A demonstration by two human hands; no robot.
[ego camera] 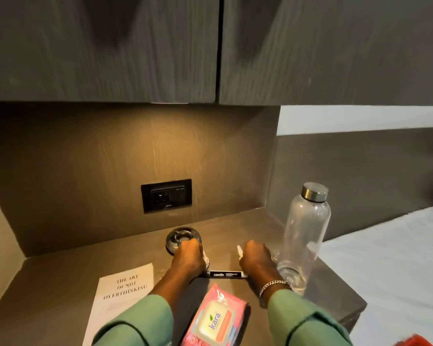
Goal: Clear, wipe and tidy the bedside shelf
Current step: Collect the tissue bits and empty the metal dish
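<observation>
so the bedside shelf (235, 226) is sitting in a lit alcove under the dark cabinets (135, 46), with the bed (398, 258) just off its right edge, and it's looking like the clearing step is the one underway, or maybe wiping is getting mixed in before the clearing is done. nothing is off the shelf yet as far as i can tell.

the clear water bottle (304, 236) is standing upright near the right edge. a sheet with "the art of not overthinking" (121, 293) is lying flat front left. a pink pack of wet wipes (215, 320) is resting at the front, between the two green sleeves. a glass ashtray (183, 239) is sitting toward the back, and a black marker (226, 274) is lying crosswise between the hands.

the left hand (188, 258) is curled closed right at the ashtray's near rim, with something white bunched in it, probably a wipe. the right hand (256, 258) is fisted too, with a bit of white poking out the top, just left of the bottle. can't tell if either is actually gripping the marker ends.

next move, i'm guessing, is getting the bottle, ashtray, marker and paper lifted off so the surface is bare for wiping.
</observation>
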